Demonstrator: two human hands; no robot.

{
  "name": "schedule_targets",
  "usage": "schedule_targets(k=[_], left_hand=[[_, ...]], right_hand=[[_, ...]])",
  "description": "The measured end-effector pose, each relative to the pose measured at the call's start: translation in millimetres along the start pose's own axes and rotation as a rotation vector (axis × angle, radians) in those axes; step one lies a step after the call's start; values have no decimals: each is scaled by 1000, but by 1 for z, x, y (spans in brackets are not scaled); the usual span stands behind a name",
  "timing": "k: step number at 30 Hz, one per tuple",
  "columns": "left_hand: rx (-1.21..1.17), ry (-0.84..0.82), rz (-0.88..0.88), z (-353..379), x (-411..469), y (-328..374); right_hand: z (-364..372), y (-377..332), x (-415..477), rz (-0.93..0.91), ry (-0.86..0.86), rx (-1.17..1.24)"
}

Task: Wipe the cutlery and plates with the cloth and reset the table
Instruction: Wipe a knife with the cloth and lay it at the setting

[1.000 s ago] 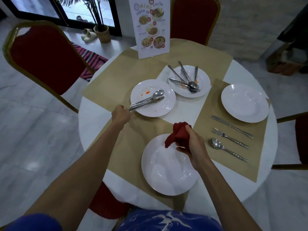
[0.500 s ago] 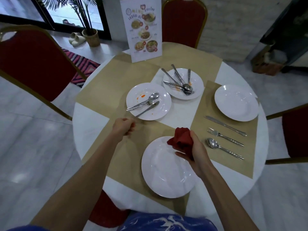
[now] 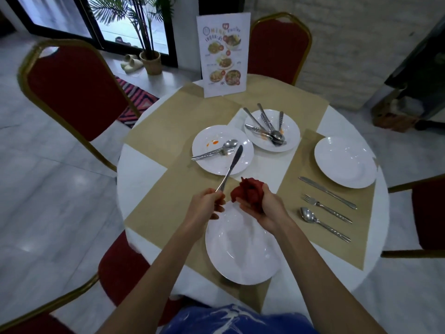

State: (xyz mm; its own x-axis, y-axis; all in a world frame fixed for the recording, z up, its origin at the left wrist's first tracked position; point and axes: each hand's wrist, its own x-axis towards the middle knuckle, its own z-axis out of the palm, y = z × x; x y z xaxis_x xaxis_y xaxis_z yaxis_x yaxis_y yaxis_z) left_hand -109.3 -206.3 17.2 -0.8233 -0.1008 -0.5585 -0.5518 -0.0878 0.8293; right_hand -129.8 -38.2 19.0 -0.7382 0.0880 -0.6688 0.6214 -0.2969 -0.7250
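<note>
**Knife in left hand, cloth in right, over the near plate**

Round white counter [image 3: 142, 169], laid with brown paper mats [image 3: 168, 206]. Both hands are at its near middle, just apart.

- Left hand [image 3: 204, 203]: fingers curled round the handle end of a table knife [image 3: 231, 167]. The blade points far and slightly right, with its tip over the near right part of the stained plate [image 3: 212, 169]. Cannot tell whether the blade touches that plate.
- Right hand [image 3: 265, 208]: palm turned up, gripping a bunched red cloth [image 3: 249, 191]. The cloth sits just right of the knife handle, not clearly touching it.
- Near plate [image 3: 240, 249]: white, on a mat beneath both hands, nothing on it.
- Stained plate: orange smears at its far left; a spoon and fork [image 3: 216, 150] lie together across it, heads to the right.
- Far plate [image 3: 290, 131]: holds a heap of cutlery [image 3: 267, 128], handles fanned to the far left, heads bunched at the near right. Small orange marks by the heads.
- Right plate [image 3: 344, 162]: white, on the right-hand mat.
- Near side of the right plate, same mat: laid knife [image 3: 327, 192], laid fork [image 3: 326, 208] and laid spoon [image 3: 322, 224], parallel and apart, the spoon nearest.

Surroundings: an upright menu card [image 3: 222, 54] at the far edge; red chairs [image 3: 77, 92] with gold frames around the counter; a potted plant [image 3: 149, 61] by the window at far left.
</note>
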Motion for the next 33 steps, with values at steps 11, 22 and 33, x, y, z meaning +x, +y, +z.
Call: schedule_targets(k=[11,22,33], left_hand=[[355,-135,136,14,-34,-7],[588,-152,342,24,-52,-11],[516,-105,306,-8,-47,-8]], right_hand=[[25,7,-3,-101,-285,-48],[17,-30,7,-250,-48,-112],[-42,-57,27,-221,38,31]])
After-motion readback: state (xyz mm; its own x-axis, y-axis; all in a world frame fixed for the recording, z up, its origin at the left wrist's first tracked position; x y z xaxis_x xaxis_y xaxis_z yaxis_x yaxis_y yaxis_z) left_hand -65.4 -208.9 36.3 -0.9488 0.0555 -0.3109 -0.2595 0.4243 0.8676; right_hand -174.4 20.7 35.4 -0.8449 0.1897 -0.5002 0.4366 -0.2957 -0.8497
